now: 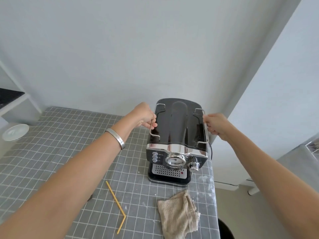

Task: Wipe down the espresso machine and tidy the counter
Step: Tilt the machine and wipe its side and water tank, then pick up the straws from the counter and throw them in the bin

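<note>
A black and chrome espresso machine point(177, 133) stands near the right edge of the counter point(57, 152), which is covered with a grey grid cloth. My left hand point(145, 116) grips the machine's left side at the thin metal rail on top. On the opposite side, my right hand point(216, 125) holds the right rail. A beige wiping cloth point(177, 214) lies crumpled on the counter in front of the machine. To its left lies a bent yellow straw point(117, 204).
A white round lid or container point(15, 131) sits at the counter's far left edge. White walls rise behind and to the right. White specks dot the counter's right edge beside the machine. A dark round object point(226, 230) shows below the counter's right side.
</note>
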The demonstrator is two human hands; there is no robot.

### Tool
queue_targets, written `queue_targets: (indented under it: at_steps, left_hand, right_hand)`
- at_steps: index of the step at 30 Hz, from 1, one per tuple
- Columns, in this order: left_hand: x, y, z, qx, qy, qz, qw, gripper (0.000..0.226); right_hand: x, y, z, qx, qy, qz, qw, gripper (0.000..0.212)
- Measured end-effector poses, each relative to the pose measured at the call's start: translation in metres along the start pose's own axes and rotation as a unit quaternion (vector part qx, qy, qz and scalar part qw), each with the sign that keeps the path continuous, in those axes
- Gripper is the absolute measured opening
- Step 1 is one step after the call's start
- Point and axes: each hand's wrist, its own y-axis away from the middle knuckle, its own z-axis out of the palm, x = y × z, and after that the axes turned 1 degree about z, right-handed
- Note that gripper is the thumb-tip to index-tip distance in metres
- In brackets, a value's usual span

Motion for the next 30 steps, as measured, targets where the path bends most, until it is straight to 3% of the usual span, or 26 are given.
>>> queue_targets:
  at_steps: [4, 7, 10, 12, 15, 21, 24, 27, 30]
  left_hand:
    - [0.005, 0.011, 0.003, 0.036, -0.048, 0.014, 0.998, 0.016]
    - [0.004, 0.027, 0.003, 0.058, -0.074, 0.037, 0.995, 0.014]
    - [-0.006, 0.046, -0.01, 0.102, -0.099, 0.081, 0.986, 0.016]
    - [-0.019, 0.061, -0.027, 0.114, -0.109, 0.098, 0.983, 0.011]
    - [-0.049, 0.085, -0.066, 0.116, -0.172, 0.096, 0.974, 0.026]
    - [-0.155, 0.118, -0.145, 0.158, -0.255, 0.0, 0.954, 0.03]
    - [-0.228, 0.114, -0.169, 0.152, -0.298, -0.064, 0.94, 0.037]
    - [-0.304, 0.103, -0.178, 0.079, -0.317, -0.11, 0.939, 0.065]
    - [-0.364, 0.09, -0.175, 0.026, -0.346, -0.115, 0.931, 0.074]
  right_hand:
    - [-0.009, 0.003, -0.006, 0.03, 0.138, -0.021, 0.99, 0.028]
    - [-0.027, 0.01, -0.004, 0.126, 0.309, -0.064, 0.94, 0.03]
    - [-0.053, 0.02, 0.014, 0.145, 0.325, -0.14, 0.924, 0.026]
    - [-0.072, 0.03, 0.035, 0.11, 0.302, -0.209, 0.924, 0.025]
    - [-0.1, 0.055, 0.076, 0.053, 0.264, -0.286, 0.92, 0.02]
    - [-0.127, 0.106, 0.178, -0.065, 0.238, -0.372, 0.895, 0.018]
    - [-0.107, 0.111, 0.233, -0.134, 0.293, -0.346, 0.881, 0.017]
    - [-0.071, 0.103, 0.288, -0.207, 0.385, -0.278, 0.856, 0.026]
    - [-0.027, 0.098, 0.332, -0.263, 0.465, -0.203, 0.821, 0.028]
